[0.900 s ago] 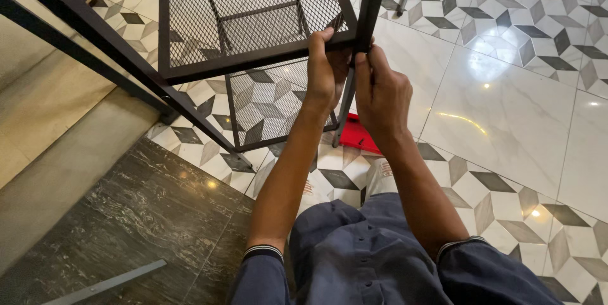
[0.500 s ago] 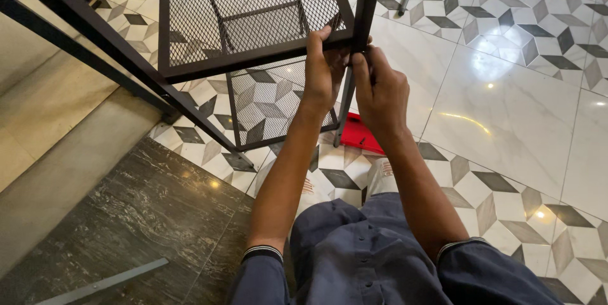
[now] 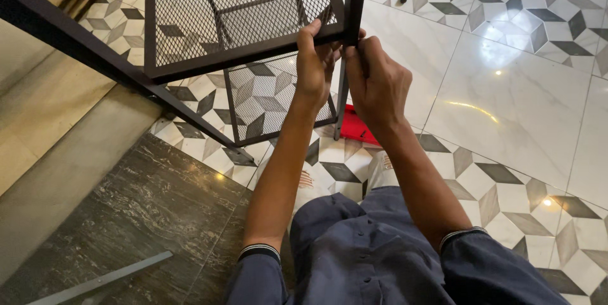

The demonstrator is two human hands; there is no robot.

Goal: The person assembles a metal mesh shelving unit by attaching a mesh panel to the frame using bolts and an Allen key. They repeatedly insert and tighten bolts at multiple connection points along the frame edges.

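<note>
The 2 mesh shelves [image 3: 221, 13] already sit in the black frame; left hand [image 3: 315, 64] and right hand [image 3: 375, 83] pinch closed around the corner post [image 3: 351, 7], probably fastening it.

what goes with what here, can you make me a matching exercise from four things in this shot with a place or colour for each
Things:
1. upper mesh shelf
2. red object
3. left hand
4. grey bar

Places or colours:
A. lying on the dark marble slab at bottom left
B. on the tiled floor behind the black upright post
C. black, framed, at the top of the view
D. gripping the shelf's front corner

Pairs: 1-C, 2-B, 3-D, 4-A
</note>
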